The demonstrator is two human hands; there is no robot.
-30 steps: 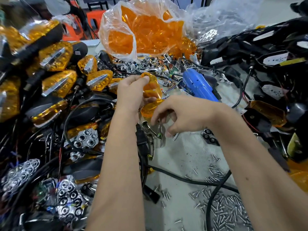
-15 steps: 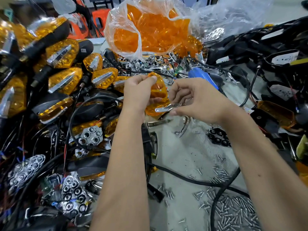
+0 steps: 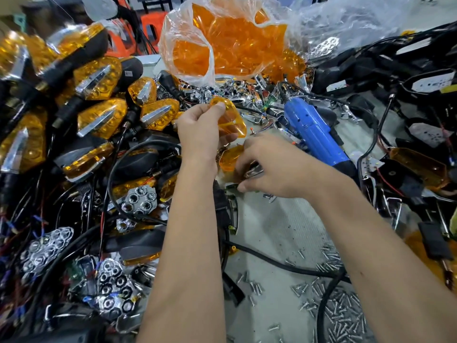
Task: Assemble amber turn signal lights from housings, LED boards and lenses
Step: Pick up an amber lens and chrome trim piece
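Note:
My left hand (image 3: 200, 131) holds a loose amber lens (image 3: 233, 118) by its upper edge, raised above the bench. A second amber lens (image 3: 228, 158) lies just below it on the bench. My right hand (image 3: 274, 167) is low over the bench beside that lens, its fingers curled down around a small chrome trim piece (image 3: 253, 172); the thumb tip rests near a small green LED board (image 3: 231, 186). The fingers hide most of the trim piece.
Finished amber lights (image 3: 99, 78) are heaped at the left, with chrome reflectors (image 3: 141, 199) and wires below. A plastic bag of amber lenses (image 3: 222, 40) stands behind. A blue electric screwdriver (image 3: 314, 129) lies right of my hands. Loose screws (image 3: 341, 310) are scattered front right; black housings (image 3: 408, 184) fill the right.
My right hand lifted a chrome trim piece up to the lens, then dropped back to the bench beside the second lens. My left hand kept holding the lens up.

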